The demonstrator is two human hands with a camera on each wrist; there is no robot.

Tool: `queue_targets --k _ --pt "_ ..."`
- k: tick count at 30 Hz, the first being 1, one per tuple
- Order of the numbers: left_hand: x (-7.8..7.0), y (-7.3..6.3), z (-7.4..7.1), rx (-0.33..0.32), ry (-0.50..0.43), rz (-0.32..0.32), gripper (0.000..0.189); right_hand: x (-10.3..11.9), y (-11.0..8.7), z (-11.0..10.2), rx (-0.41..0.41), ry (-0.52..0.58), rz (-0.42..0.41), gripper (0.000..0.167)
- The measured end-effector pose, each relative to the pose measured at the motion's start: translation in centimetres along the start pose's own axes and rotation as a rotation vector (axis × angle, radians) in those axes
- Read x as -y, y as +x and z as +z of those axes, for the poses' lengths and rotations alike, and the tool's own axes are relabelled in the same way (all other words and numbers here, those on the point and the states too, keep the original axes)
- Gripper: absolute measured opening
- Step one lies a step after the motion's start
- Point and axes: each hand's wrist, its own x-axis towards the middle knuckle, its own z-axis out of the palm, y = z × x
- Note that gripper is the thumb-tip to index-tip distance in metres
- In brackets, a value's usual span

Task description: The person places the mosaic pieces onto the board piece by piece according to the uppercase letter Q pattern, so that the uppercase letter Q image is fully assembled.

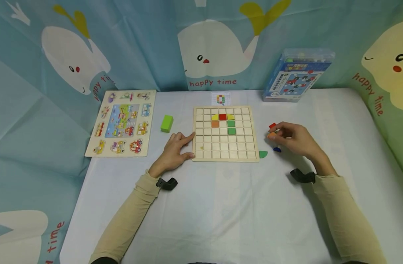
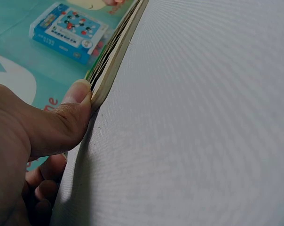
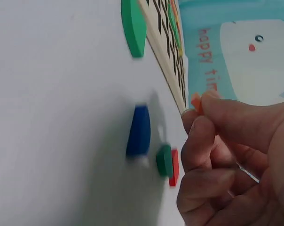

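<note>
An orange block (image 3: 196, 102) is pinched between the thumb and index finger of my right hand (image 1: 295, 140), just above the table right of the board. Below that hand lie a blue piece (image 3: 140, 132), a small green piece (image 3: 164, 161) and a red piece (image 3: 175, 167). At the wooden grid board (image 1: 222, 145), my left hand (image 1: 173, 154) touches the left edge with index finger and thumb, the thumb near the lower corner. Red, yellow, orange and green pieces fill several cells in its upper part. Beside its lower right corner rests a curved green piece (image 1: 263, 154).
A small pattern card (image 1: 221, 98) lies behind the board. To the left are a light green block (image 1: 166, 124) and a wooden vehicle puzzle (image 1: 143, 126). A blue boxed set (image 1: 295, 79) stands at the back right, before the whale-print curtain (image 1: 155, 44).
</note>
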Motion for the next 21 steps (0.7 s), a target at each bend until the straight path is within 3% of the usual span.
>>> queue_targets --k 7,21 --pt "0.0 0.0 -0.1 0.002 0.001 0.006 0.083 1.6 1.5 1.8 -0.012 0.060 -0.023 0.028" --pt "0.0 0.0 0.0 0.001 -0.005 0.007 0.084 4.3 3.8 4.3 0.055 0.102 -0.104 0.032"
